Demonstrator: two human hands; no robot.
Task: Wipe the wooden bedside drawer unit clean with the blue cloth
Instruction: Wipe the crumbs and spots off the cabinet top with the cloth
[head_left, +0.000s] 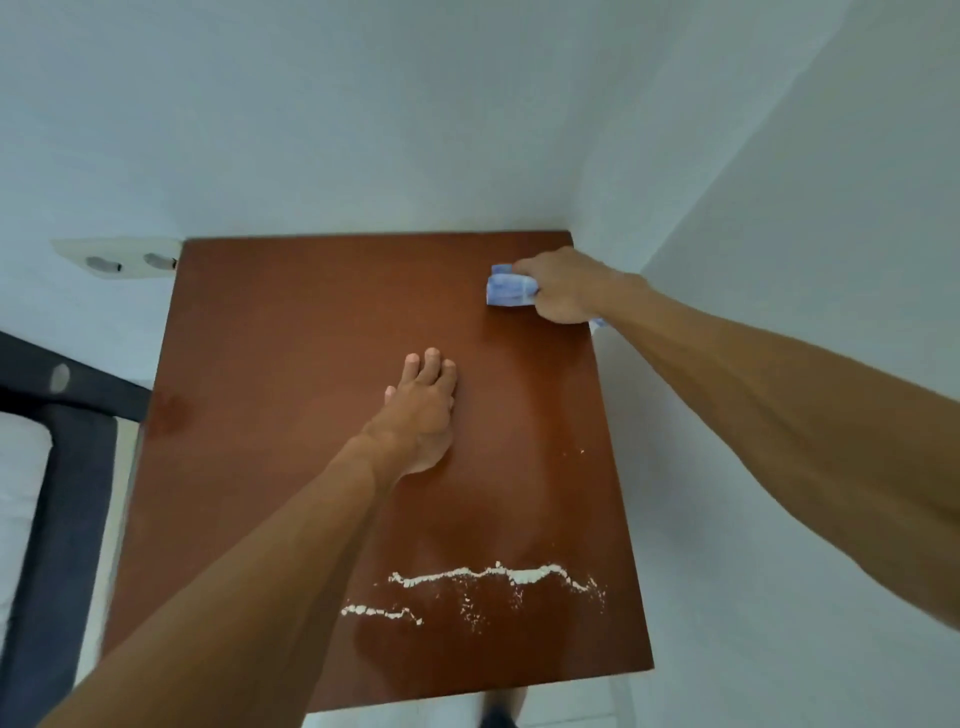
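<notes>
I look straight down on the reddish-brown wooden top of the bedside drawer unit (291, 338). My right hand (561, 291) is closed around the bunched blue cloth (509, 288) and presses it on the top near the far right corner. My left hand (423, 410) lies flat on the middle of the top, fingers slightly apart, holding nothing. Ragged lines of white powdery dirt (493, 577) run across the near part of the top, with small specks around them. The drawers below are hidden.
White walls close in behind and on the right of the unit. A double wall socket (117, 260) sits at the far left corner. A dark bed frame (67, 467) with a pale mattress stands to the left. A foot (501, 709) shows below the near edge.
</notes>
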